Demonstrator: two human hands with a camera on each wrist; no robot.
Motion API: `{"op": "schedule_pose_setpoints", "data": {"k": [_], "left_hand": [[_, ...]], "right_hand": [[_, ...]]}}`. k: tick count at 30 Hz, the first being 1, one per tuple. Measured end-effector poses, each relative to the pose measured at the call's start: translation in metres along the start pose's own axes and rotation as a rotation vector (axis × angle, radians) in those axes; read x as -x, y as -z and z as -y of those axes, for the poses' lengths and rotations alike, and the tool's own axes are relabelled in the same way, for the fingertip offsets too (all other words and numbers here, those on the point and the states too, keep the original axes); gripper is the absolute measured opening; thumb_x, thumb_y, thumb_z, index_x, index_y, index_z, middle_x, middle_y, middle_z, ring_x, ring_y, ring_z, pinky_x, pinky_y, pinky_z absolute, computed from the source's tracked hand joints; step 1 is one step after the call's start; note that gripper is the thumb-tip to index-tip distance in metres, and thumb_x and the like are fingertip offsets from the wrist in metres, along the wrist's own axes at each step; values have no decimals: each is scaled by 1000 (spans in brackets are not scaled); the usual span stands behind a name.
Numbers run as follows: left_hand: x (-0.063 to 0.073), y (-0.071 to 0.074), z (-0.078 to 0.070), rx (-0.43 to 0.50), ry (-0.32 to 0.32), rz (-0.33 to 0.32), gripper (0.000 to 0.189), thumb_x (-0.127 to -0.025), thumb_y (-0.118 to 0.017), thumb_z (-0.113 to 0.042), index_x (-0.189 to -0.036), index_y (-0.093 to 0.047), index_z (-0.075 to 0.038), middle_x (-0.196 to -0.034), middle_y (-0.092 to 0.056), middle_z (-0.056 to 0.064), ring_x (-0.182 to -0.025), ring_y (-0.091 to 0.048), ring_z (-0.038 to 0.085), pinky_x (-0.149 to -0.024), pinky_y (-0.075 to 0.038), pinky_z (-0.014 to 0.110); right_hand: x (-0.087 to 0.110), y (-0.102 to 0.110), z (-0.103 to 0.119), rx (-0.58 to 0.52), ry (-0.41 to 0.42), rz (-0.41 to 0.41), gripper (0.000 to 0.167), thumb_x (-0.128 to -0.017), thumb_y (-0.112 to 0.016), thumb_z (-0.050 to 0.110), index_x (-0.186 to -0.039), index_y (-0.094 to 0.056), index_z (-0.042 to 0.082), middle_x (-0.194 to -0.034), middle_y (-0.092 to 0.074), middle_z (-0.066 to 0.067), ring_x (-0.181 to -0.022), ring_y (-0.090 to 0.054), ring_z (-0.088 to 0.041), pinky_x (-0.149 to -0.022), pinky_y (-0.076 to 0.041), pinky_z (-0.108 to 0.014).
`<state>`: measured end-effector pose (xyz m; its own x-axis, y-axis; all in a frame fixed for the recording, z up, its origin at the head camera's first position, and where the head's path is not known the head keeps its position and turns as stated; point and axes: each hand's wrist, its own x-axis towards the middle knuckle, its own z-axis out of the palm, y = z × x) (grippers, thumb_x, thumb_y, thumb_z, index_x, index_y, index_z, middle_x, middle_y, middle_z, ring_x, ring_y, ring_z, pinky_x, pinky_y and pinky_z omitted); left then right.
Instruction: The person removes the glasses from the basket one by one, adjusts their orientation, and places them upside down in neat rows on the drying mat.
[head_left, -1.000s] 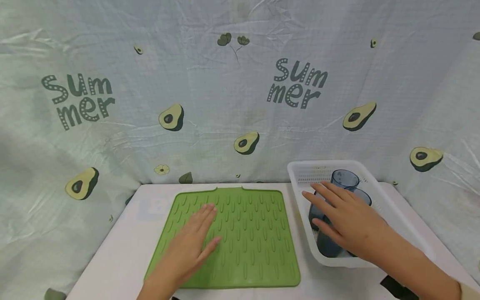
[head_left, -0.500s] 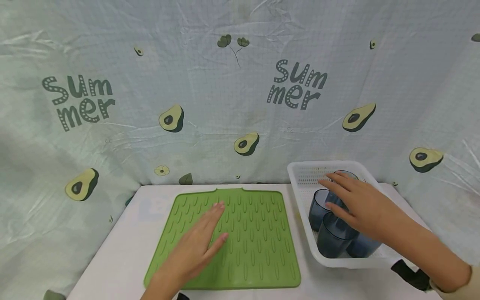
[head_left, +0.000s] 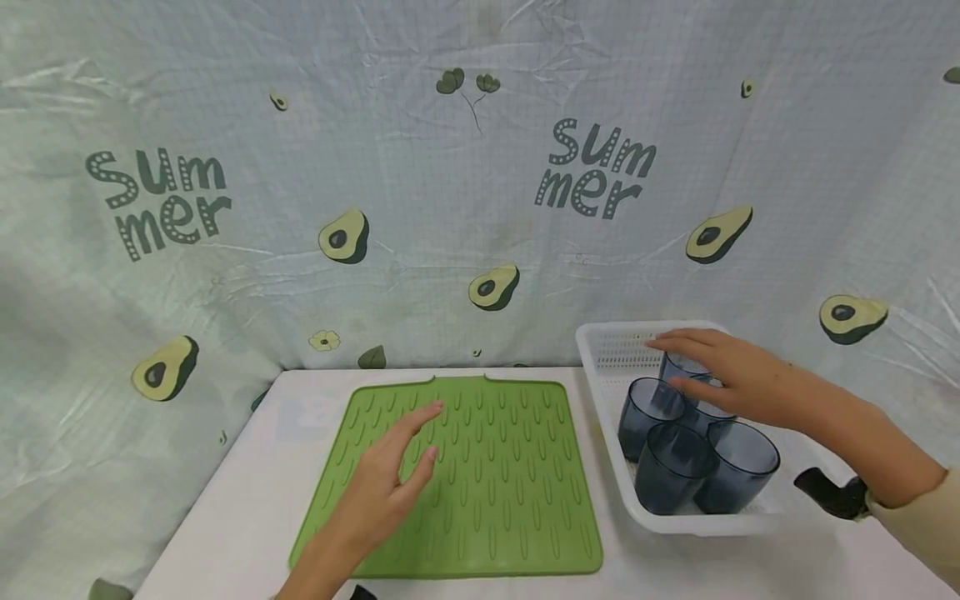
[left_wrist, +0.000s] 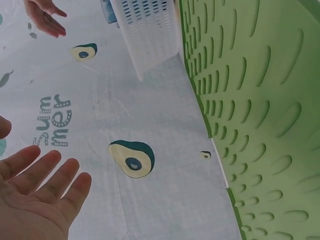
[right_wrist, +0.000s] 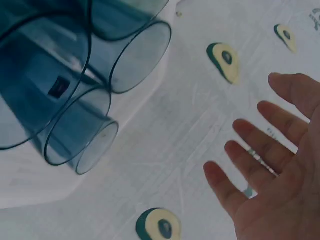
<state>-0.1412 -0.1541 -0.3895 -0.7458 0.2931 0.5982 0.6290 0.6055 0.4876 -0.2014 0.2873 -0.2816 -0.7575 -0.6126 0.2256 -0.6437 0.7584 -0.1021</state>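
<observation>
Several blue glasses [head_left: 667, 483] stand upright in a white plastic basket [head_left: 600, 358] on the right of the table. Above the back glasses hovers my right hand [head_left: 735, 375], fingers extended and holding nothing; it hides part of the rear glasses. In the right wrist view, the glasses [right_wrist: 45, 75] appear apart from the spread fingers of the hand [right_wrist: 280, 175]. A green ribbed mat [head_left: 495, 500] lies flat in the middle of the table. Over its left part floats my left hand [head_left: 382, 492], relaxed, with thumb and fingers apart and nothing between them.
The white table [head_left: 247, 483] meets a cloth curtain [head_left: 420, 167] printed with avocados and lettering. Cloth also closes off both sides. The basket's perforated wall [left_wrist: 150, 35] rises to the right of the mat.
My right hand has moved to the right and back over the basket, uncovering the front glasses. My left hand's fingers have bent slightly while it stays above the mat.
</observation>
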Motion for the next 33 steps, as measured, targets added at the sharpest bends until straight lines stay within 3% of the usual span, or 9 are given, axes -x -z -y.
{"op": "schedule_pose_setpoints", "data": {"k": [8, 16, 24, 33], "left_hand": [[1, 0, -1, 2, 5, -22, 54, -98, -65, -8, -148, -51, -18, -148, -56, 1, -132, -56, 21, -103, -52, 46], [1, 0, -3, 0, -13, -49, 56, -96, -66, -5, -148, -51, -19, -147, -56, -3, -132, -56, 20, -102, -53, 44], [0, -1, -4, -15, -37, -54, 55, -97, -65, -4, -149, -51, -15, -147, -56, 1, -132, -57, 23, -103, -51, 44], [0, -2, -5, -10, -65, -54, 54, -96, -63, 2, -147, -52, -10, -147, -56, 3, -132, -56, 24, -103, -52, 43]], "right_hand": [[4, 8, -27, -46, -10, 35, 52, -98, -70, 25, -145, -54, 12, -145, -56, -14, -131, -53, -41, -100, -48, -63], [-2, 11, -52, -29, 45, 41, 50, -96, -73, 20, -142, -58, 12, -141, -61, -10, -126, -59, -36, -96, -53, -56], [-3, 16, -69, -50, -42, 108, 50, -97, -72, 25, -142, -58, 11, -141, -60, -13, -127, -58, -38, -97, -52, -58], [-2, 15, -89, -110, -46, 143, 54, -91, -77, 17, -142, -59, 10, -141, -59, -18, -126, -57, -43, -87, -58, -55]]}}
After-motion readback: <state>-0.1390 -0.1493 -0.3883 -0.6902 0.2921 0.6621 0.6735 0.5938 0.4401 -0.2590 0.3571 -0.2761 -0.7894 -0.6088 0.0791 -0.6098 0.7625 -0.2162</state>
